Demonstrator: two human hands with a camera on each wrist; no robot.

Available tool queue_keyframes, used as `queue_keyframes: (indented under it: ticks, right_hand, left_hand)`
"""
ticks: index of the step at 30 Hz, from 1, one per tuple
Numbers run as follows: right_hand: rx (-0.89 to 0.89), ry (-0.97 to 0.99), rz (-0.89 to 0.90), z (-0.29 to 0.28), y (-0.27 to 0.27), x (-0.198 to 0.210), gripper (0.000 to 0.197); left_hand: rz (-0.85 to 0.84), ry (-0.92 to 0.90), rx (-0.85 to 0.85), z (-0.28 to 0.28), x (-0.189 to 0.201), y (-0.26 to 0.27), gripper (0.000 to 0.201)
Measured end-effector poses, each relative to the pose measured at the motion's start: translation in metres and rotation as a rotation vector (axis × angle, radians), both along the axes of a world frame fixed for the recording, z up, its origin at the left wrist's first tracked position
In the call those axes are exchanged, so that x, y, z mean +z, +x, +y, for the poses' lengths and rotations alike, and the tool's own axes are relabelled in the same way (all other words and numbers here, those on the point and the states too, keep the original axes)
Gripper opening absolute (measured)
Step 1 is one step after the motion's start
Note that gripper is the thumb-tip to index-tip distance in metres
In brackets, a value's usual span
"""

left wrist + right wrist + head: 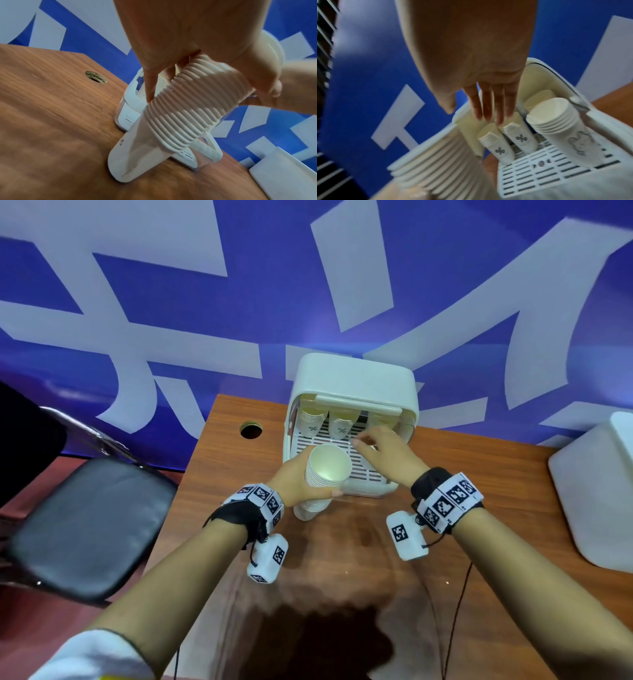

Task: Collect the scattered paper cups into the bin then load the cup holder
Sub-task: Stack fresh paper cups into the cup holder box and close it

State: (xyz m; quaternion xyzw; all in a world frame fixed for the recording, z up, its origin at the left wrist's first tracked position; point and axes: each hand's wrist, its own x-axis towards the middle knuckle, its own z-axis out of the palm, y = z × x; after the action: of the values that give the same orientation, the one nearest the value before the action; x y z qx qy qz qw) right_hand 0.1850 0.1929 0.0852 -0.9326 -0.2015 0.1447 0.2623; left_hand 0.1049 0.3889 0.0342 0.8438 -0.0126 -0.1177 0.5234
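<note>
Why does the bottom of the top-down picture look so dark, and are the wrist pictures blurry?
Head view: a dark shadow falls across the table near its front edge. Left wrist view: the wood grain smears. Right wrist view: the cup stack and right hand look soft.

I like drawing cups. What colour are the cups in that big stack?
The stack of cups is plain cream-white, ribbed with stacked rims. The left wrist view shows it best.

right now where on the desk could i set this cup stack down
Bare wood lies left of the cup holder around the cable hole, and between holder and white bin. Crowded: the holder's grille, where the cup stack and right hand sit.
</note>
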Motion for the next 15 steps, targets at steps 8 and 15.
queue_keyframes:
  ticks: [8,15]
  right_hand:
    - [0.231,-0.191,-0.033,0.032,-0.045,0.018,0.086]
    - [0.222,-0.252,-0.162,0.035,-0.048,0.008,0.073]
  left_hand:
    - [0.025,-0.046,0.081,-0.005,-0.005,-0.004,0.103]
    - [0.017,-0.127,0.048,-0.004,-0.007,-0.013,0.086]
